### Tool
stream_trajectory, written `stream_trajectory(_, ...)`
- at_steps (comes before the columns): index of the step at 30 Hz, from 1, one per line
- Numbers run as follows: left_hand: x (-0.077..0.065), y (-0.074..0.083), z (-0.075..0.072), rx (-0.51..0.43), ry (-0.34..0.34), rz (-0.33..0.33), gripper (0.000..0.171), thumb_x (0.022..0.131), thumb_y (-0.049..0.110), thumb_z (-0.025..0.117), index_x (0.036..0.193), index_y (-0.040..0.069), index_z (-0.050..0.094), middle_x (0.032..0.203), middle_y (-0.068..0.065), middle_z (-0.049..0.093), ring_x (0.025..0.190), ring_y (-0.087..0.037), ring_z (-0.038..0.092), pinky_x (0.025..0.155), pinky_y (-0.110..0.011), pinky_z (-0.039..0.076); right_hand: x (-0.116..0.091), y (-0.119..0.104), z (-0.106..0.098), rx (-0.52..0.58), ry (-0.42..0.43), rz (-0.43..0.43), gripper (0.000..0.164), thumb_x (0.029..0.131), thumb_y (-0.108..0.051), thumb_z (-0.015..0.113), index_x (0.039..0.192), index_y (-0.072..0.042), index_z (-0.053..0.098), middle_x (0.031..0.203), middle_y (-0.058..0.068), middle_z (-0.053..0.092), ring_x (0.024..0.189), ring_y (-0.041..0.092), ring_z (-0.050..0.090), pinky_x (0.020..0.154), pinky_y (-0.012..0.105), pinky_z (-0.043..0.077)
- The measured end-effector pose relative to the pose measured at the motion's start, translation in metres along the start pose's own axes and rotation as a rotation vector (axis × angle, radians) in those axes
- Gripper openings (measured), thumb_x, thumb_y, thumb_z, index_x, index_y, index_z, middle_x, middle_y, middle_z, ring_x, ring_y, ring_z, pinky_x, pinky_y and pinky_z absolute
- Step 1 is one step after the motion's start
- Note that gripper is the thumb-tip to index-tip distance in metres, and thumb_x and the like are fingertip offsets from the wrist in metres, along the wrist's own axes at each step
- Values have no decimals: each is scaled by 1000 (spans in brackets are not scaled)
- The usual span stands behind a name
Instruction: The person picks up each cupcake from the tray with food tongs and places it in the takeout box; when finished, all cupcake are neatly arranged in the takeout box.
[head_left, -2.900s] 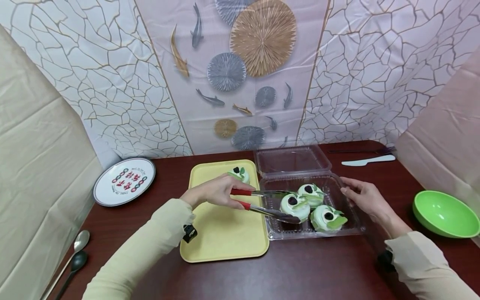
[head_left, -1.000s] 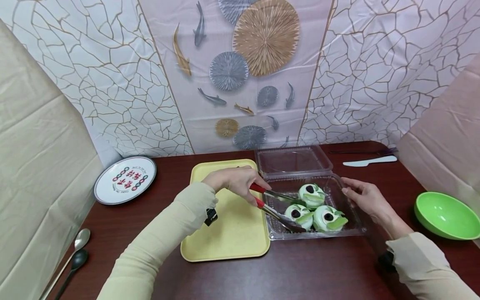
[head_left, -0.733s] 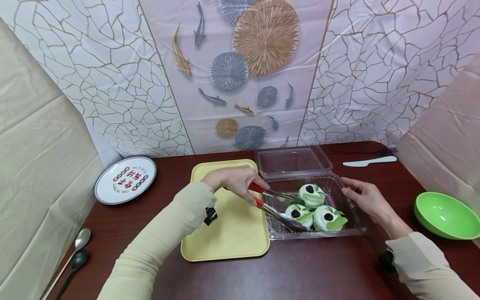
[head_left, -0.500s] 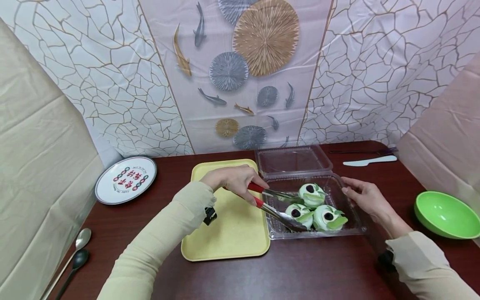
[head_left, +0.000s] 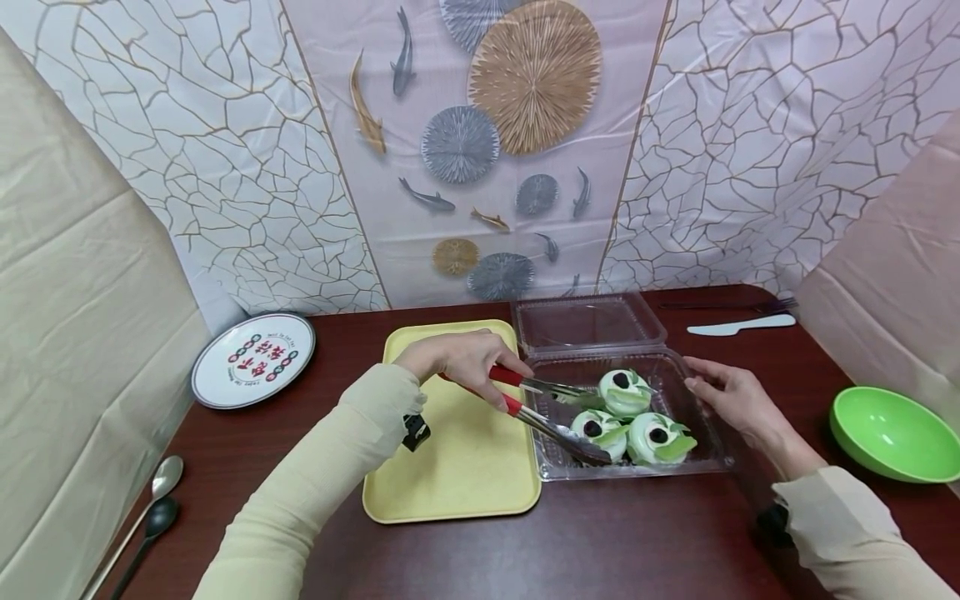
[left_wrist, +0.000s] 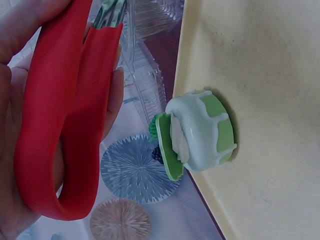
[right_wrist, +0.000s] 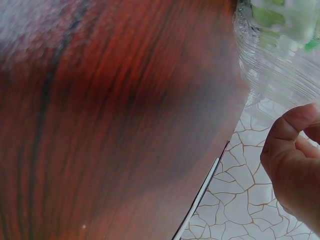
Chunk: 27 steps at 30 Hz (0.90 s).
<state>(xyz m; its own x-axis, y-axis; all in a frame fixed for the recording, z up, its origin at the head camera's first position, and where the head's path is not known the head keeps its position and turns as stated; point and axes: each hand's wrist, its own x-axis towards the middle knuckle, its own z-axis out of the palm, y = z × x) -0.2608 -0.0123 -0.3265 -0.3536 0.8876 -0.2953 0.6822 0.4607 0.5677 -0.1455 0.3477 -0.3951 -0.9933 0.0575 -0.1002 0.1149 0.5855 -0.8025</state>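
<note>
My left hand (head_left: pixel 472 362) holds red-handled metal tongs (head_left: pixel 551 427), reaching over the yellow tray (head_left: pixel 450 492) into the open clear plastic box (head_left: pixel 551 468). Inside the box sit three green-and-white cakes, each topped with a dark berry. The tongs' ends stand either side of the front left cake (head_left: pixel 598 433), near the back cake (head_left: pixel 624 393) and front right cake (head_left: pixel 660 437). On the box's right rim, my right hand (head_left: pixel 738 408) pinches the edge with thumb and fingers. The left wrist view shows another cake (left_wrist: pixel 200 130) on the tray, hidden behind my hand in the head view.
A white plate (head_left: pixel 253 360) with red lettering lies at the back left. Two spoons (head_left: pixel 153 517) are at the left edge. A white knife (head_left: pixel 741 325) and a dark fork (head_left: pixel 772 305) lie back right, and a green bowl (head_left: pixel 896 433) stands at right.
My left hand and the tongs have moved right, then slightly back left. The front left cake now sits lower in the box, beside the front right one. My right hand has stayed put.
</note>
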Motion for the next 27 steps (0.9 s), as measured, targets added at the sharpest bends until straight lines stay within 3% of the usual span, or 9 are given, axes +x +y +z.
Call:
stream_trajectory(4,-5,-4,1,15,35,5,58,79,22,80,134,12,62,59,8,50,50,-5,20,51,-19,25,-1,0,0,3,-3,0,51,103,-13,46,147,10,33,81,-1,54,61,8,49,58,25,45)
stream_trajectory(7,-10,-8,1,7,71,14,59,79,23,80,134,14,61,54,10,23,50,-5,18,49,-20,23,-1,0,0,10,-4,-6,51,103,-12,46,147,11,33,79,-2,54,61,8,49,58,25,45)
stream_trajectory(12,-25,-17,4,-31,175,46,60,79,24,80,135,13,60,64,7,47,54,-6,21,55,-21,27,-2,1,-1,21,0,-17,50,103,-12,46,146,11,34,76,-6,54,61,7,49,58,25,46)
stream_trajectory(14,-34,-23,5,-25,251,48,61,79,26,80,135,14,60,87,1,68,59,-4,29,61,-20,32,-2,2,-1,23,1,-20,51,103,-12,46,146,11,34,76,-7,54,61,7,49,58,25,46)
stream_trajectory(17,-51,-35,6,5,385,33,62,78,28,81,135,13,61,118,-8,71,60,-5,31,68,-22,37,-1,2,0,26,-2,-21,51,103,-13,46,146,12,33,76,-8,54,60,7,49,58,25,45)
stream_trajectory(19,-65,-45,6,26,468,0,63,77,28,82,135,14,61,118,-11,71,58,-3,30,69,-23,38,-1,2,0,33,-6,-21,51,103,-12,45,146,12,32,75,-7,53,60,7,48,58,25,45)
stream_trajectory(22,-86,-63,8,35,544,-79,64,77,28,82,135,14,61,81,-9,73,48,-3,17,63,-24,35,-1,3,0,38,-10,-18,51,103,-12,44,146,13,31,74,-7,52,59,6,48,57,25,45)
stream_trajectory(24,-99,-74,11,21,569,-142,64,77,27,82,136,14,60,57,-4,60,45,-3,18,60,-24,35,0,3,0,43,-12,-20,51,104,-12,44,147,13,31,74,-8,52,59,6,48,57,25,45)
stream_trajectory(27,-115,-89,17,-7,589,-212,64,78,25,82,136,12,59,61,-3,62,49,-7,28,66,-24,39,0,4,0,46,-10,-24,51,103,-11,45,146,13,31,73,-10,53,59,6,48,57,25,45)
